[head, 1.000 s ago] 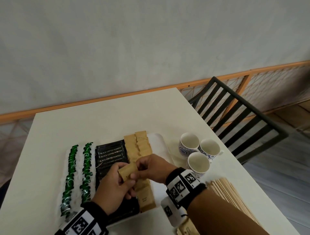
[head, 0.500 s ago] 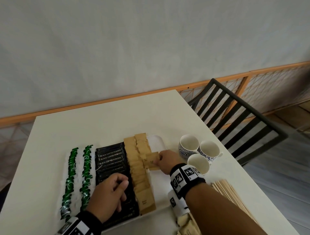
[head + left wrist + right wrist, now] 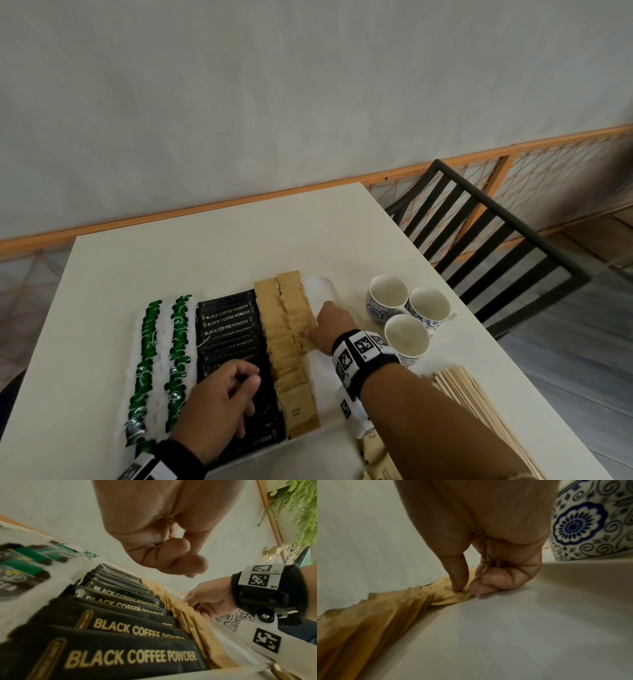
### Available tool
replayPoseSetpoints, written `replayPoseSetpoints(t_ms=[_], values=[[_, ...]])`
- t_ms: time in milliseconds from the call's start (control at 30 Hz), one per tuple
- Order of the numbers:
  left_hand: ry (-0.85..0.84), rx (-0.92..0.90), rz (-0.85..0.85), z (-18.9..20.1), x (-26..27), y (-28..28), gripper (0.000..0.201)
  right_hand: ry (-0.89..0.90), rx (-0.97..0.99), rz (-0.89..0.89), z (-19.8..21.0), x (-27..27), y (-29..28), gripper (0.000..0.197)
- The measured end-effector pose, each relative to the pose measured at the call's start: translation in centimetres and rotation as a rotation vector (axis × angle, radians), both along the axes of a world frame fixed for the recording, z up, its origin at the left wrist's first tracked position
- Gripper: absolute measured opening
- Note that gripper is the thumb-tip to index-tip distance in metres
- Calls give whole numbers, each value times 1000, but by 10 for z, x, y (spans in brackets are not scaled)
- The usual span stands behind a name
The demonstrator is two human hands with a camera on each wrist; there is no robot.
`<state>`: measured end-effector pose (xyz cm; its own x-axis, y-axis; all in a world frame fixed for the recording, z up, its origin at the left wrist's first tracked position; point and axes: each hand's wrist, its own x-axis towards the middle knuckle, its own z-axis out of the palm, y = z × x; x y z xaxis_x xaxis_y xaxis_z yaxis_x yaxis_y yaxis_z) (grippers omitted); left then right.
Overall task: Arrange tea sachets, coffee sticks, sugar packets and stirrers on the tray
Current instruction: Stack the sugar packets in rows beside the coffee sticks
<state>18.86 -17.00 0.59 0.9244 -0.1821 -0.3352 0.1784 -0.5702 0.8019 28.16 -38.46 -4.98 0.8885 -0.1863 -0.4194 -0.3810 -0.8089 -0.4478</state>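
Observation:
A white tray (image 3: 322, 286) holds two columns of green tea sachets (image 3: 148, 346), a column of black coffee sticks (image 3: 227, 322) and two columns of brown sugar packets (image 3: 274, 329). My right hand (image 3: 313, 334) pinches one sugar packet (image 3: 301, 339) between thumb and forefinger, low at the near end of the right sugar column. The right wrist view shows that pinch (image 3: 465, 588) on the packet (image 3: 448, 599), close to the tray floor (image 3: 505, 628). My left hand (image 3: 239, 387) lies over the coffee sticks (image 3: 132, 654) with loosely curled fingers (image 3: 171, 555), holding nothing. Wooden stirrers (image 3: 469, 394) lie on the table to the right.
Three blue-patterned cups (image 3: 388, 298) stand right of the tray, one close beside my right hand (image 3: 590, 520). Loose sugar packets (image 3: 380, 459) lie near the table's front edge under my right forearm. A black slatted chair (image 3: 496, 246) stands at the table's right side.
Both hands held one sugar packet above the tray; the left let go and sank onto the coffee sticks. The right carried the packet to the right sugar column and lowered it.

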Motion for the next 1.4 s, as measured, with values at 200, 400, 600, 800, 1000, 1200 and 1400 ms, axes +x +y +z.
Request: replayPoseSetpoints(t_ms=[200, 400, 600, 800, 1000, 1200, 1400], values=[[21, 26, -95, -5, -11, 2, 12, -94, 101, 99, 31, -38, -11, 32], [28, 124, -376, -16, -26, -3, 14, -30, -8, 486, 68, -105, -32, 20], [54, 138, -500, -24, -38, -7, 13, 79, -95, 934, 49, -183, -32, 34], [39, 110, -470, -25, -41, -6, 15, 67, -334, 1108, 15, -205, -26, 19], [47, 114, -442, -26, -44, -3, 14, -113, -316, 1150, 11, -195, -17, 15], [84, 59, -418, -22, -41, -1, 14, -9, -68, 915, 33, -179, -14, 27], [47, -57, -393, -8, -32, -12, 27, -35, 284, 540, 58, -149, -13, 17]])
